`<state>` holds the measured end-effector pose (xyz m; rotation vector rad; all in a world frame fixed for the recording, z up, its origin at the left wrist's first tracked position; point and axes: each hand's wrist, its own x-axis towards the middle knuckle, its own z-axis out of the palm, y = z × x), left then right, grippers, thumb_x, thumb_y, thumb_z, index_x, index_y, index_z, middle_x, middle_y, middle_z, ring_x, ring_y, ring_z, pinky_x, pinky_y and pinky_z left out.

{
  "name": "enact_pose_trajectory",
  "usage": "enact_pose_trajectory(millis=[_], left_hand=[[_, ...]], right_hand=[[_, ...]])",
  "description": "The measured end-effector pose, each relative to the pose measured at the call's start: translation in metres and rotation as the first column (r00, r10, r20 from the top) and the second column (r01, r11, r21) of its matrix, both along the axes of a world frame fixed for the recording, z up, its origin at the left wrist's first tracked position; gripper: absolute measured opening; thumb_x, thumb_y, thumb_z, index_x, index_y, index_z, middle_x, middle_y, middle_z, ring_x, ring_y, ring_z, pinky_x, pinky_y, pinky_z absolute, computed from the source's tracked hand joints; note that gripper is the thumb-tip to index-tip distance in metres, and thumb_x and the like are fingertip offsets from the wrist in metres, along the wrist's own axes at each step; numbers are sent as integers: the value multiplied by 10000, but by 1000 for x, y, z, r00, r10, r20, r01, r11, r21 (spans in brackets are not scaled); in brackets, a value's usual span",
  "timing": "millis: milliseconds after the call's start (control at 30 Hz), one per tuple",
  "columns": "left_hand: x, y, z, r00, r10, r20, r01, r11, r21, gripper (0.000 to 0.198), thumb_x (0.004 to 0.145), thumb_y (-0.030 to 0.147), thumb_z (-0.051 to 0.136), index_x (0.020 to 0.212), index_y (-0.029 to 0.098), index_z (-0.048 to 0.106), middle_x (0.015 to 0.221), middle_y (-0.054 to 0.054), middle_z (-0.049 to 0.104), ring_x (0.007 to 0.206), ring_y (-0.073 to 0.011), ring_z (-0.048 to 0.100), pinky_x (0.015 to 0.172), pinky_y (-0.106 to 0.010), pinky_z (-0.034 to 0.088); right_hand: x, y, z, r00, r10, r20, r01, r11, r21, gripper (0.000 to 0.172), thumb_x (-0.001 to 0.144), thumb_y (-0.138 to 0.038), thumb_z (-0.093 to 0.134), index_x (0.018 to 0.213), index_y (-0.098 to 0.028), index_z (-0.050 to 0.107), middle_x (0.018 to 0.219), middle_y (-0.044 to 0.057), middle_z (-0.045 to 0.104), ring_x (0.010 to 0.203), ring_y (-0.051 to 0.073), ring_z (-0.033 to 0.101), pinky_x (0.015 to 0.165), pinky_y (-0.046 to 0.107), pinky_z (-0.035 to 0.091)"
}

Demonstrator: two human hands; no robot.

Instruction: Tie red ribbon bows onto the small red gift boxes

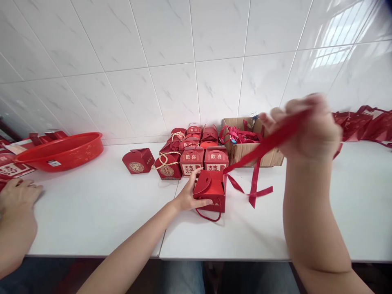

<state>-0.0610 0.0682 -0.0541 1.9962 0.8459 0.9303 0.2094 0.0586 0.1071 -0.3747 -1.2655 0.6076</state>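
My left hand (188, 196) is wrapped round the side of a small red gift box (216, 183), thumb in front and fingers behind. The box stands on the white table with a round-edged flap on top. A red twisted cord handle (211, 219) hangs in a loop at its front. High on the right, my right hand (306, 128), smeared by motion, is closed on a red ribbon (269, 143). That ribbon slants down toward the box, and its loose ends dangle beside it. Whether the ribbon is fixed to the box, I cannot tell.
Several red gift boxes (192, 157) stand grouped behind, with a single box (137, 160) to their left. A cardboard box (257, 155) holds red ribbons. A red basin (73, 153) sits at left, near another person's hand (20, 194). Red bags (358, 124) line the right wall.
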Motion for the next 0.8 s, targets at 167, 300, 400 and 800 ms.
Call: enact_pose_trajectory(millis=[167,300,400,800], left_hand=[[0,2,-2,996,-57,73,54,998,36,997,663,503,734,1405,232,127,1355,-161,372,1236,-324,425,1031,-454,344],[-4,6,-3,987,61,152,-91,976,199,733,714,599,631,1261,198,351,1228,-141,408,1106,-282,467,955,-415,383],[-8,7,1,957,201,208,-264,901,344,446,727,485,664,1011,213,453,942,-58,447,849,-199,479,785,-345,422],[-7,1,9,910,400,113,-402,778,483,384,887,272,442,521,199,352,500,23,378,505,-119,374,536,-273,328]], right_hand=[[16,4,1,897,-416,-148,402,908,-117,879,788,-662,-98,886,-268,682,881,-5,623,1186,162,502,735,303,358],[13,16,-8,999,48,-13,-48,999,23,286,695,-589,613,913,-405,626,891,-35,656,1003,184,593,680,291,460],[-3,24,-15,920,307,243,-293,952,-94,243,702,-385,704,935,-355,643,855,-22,665,832,174,615,655,309,487],[-59,38,-41,342,382,859,-69,921,-382,402,754,-116,614,1142,-220,624,1050,47,650,760,130,602,616,238,467]])
